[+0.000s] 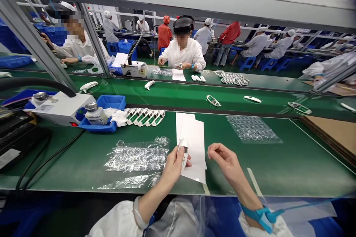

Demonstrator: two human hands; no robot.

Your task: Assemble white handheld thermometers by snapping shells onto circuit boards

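My left hand is closed around a white handheld device with a small dark screen and round buttons. It is held above white paper sheets on the green bench. Just right of the paper, my right hand is raised with its fingers curled together; whether something small is pinched in them is hidden. A blue strap with a cord circles my right wrist. Left of my left hand lie clear plastic films with shiny pieces. Several opened white housings with green circuit boards stand in a row beyond them.
A blue tray holds a metal-capped jar beside a white box. Another clear sheet lies right, near stacked cardboard. White devices lie on the green belt; a co-worker sits opposite.
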